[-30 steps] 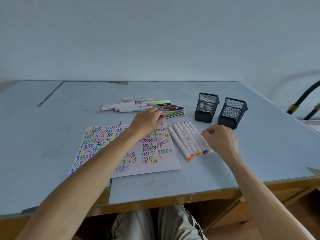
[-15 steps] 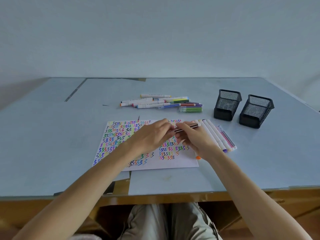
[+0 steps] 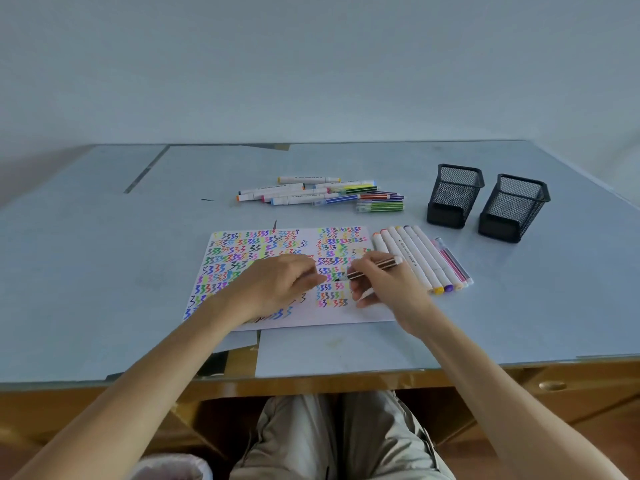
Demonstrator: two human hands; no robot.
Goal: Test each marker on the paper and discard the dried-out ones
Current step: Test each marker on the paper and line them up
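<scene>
While the left hand (image 3: 277,285) lies on the paper (image 3: 311,317) with curled fingers, whatever it grips hidden, the right hand (image 3: 384,285) pinches a striped marker (image 3: 375,266), tip down on the squiggle-covered sheet. White markers (image 3: 412,258) lie in a row just right of the paper; their barrel print is too small to read. More markers (image 3: 322,194) are heaped beyond, near two mesh cups (image 3: 453,195).
</scene>
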